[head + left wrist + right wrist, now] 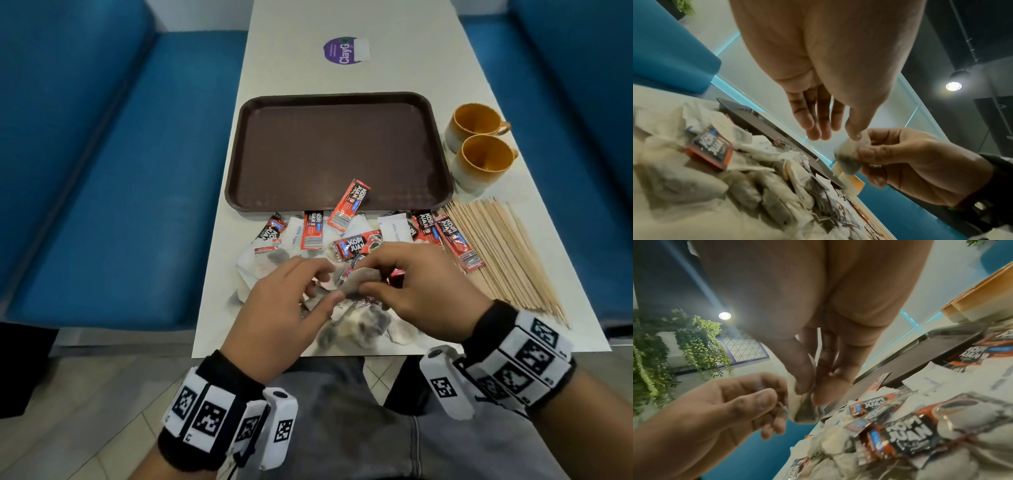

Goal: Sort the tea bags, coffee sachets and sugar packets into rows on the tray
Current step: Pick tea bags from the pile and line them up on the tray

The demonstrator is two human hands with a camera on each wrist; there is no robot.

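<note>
Desk [342,75] with brown tray [337,102] at centre, bare except for one coffee sachet [349,204] lying across its near rim; sorting appears barely begun. The mixed pile [308,240] of sachets, sugar packets and tea bags lies just before the tray, within easy reach. Right hand [421,287] pinches a tea bag [356,282] lifted above the pile; left hand [291,301], fingers loosely curled, thumb touching the bag, probably freeing its string.

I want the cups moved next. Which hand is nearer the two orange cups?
Right. The right hand, pinching a tea bag, sits below the cups on their side; the left hand is farther across the table.
</note>
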